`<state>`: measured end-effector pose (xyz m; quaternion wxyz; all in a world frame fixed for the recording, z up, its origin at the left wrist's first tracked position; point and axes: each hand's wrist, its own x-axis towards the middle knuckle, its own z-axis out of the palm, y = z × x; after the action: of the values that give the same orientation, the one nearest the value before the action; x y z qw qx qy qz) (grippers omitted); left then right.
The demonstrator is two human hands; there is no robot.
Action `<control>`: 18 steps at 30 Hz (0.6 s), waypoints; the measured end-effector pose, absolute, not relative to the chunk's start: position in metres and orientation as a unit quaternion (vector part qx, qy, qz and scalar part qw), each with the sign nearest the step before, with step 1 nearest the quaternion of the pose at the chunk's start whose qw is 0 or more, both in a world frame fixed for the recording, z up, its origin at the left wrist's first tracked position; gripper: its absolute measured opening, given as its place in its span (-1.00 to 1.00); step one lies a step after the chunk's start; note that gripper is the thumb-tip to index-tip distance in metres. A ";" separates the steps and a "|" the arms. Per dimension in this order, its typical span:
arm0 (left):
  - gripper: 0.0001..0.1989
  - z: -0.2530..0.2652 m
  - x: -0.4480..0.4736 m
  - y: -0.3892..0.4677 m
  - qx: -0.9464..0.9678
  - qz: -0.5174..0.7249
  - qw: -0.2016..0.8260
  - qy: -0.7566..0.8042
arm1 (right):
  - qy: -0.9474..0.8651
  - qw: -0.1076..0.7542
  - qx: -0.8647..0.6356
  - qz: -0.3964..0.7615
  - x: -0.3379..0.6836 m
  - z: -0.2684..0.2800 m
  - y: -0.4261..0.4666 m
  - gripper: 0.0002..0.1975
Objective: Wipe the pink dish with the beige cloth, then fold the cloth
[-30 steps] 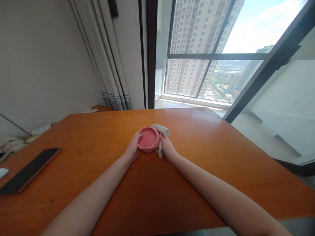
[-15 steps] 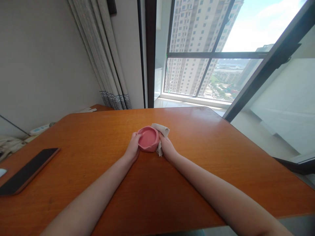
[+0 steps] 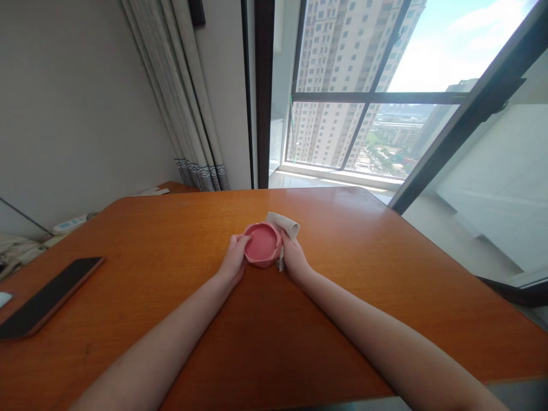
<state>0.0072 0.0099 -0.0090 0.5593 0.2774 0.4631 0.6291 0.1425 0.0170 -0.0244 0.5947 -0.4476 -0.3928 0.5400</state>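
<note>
A pink faceted round dish (image 3: pixel 262 244), like an ashtray, is held between my two hands over the middle of the table, tilted so that its hollow faces me. My left hand (image 3: pixel 234 258) grips its left side, with the thumb over the rim. On the other side, my right hand (image 3: pixel 294 255) is closed on a pale cloth (image 3: pixel 284 223) and presses it against the dish's right wall. Part of the cloth sticks out above my right fingers, and a corner hangs below. Fingers behind the dish are hidden.
The brown wooden table (image 3: pixel 171 228) spreads under both arms. A long dark flat object (image 3: pixel 51 297) lies at the left, with the edge of something white (image 3: pixel 4 299) beside it. A power strip (image 3: pixel 71 224) sits past the left edge. Behind stand a curtain (image 3: pixel 184 114) and a window (image 3: pixel 368 97).
The dish has shifted slightly to the right and toward me, and its facets are turned differently. Both hands have moved a little with it, and the cloth's upper part sits further right.
</note>
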 end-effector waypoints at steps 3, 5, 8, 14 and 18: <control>-0.75 -0.009 0.008 0.009 0.320 0.630 0.546 0.450 | -0.388 0.581 -0.451 0.555 0.141 -0.025 0.017 -0.49; -0.73 -0.009 0.008 0.010 0.328 0.652 0.533 0.428 | -0.390 0.573 -0.449 0.564 0.139 -0.024 0.014 -0.49; -0.72 -0.010 0.008 0.010 0.309 0.680 0.541 0.386 | -0.405 0.572 -0.446 0.556 0.135 -0.019 0.008 -0.50; -0.78 -0.007 0.008 0.009 0.301 0.631 0.588 0.407 | -0.408 0.601 -0.434 0.533 0.140 -0.011 0.009 -0.46; -0.75 -0.008 0.006 0.009 0.323 0.617 0.563 0.445 | -0.433 0.600 -0.415 0.530 0.141 -0.011 0.011 -0.45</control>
<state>0.0056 0.0090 -0.0085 0.5632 0.3232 0.4447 0.6170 0.1414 0.0112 -0.0114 0.6000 -0.4151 -0.4325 0.5297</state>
